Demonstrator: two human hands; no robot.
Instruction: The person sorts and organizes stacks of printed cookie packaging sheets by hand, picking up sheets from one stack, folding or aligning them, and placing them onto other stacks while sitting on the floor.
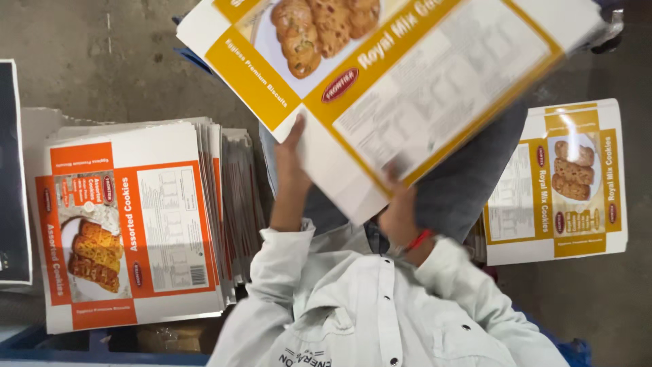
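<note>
I hold a flat, unfolded yellow-and-white cookie carton (407,75) up in front of me, tilted and blurred by motion. My left hand (292,173) presses against its lower left edge with the fingers stretched up along the white flap. Gripping the lower edge further right is my right hand (399,212), with a red thread around the wrist. Both arms wear white shirt sleeves. The carton hides most of my fingers.
A thick stack of flat orange-and-white cookie cartons (129,224) lies on the left. A stack of yellow-and-white cartons (557,183) lies on the right. My grey trouser leg (462,180) sits between them. A dark flat board (13,170) is at the far left, a blue crate edge (102,350) below, grey concrete floor around.
</note>
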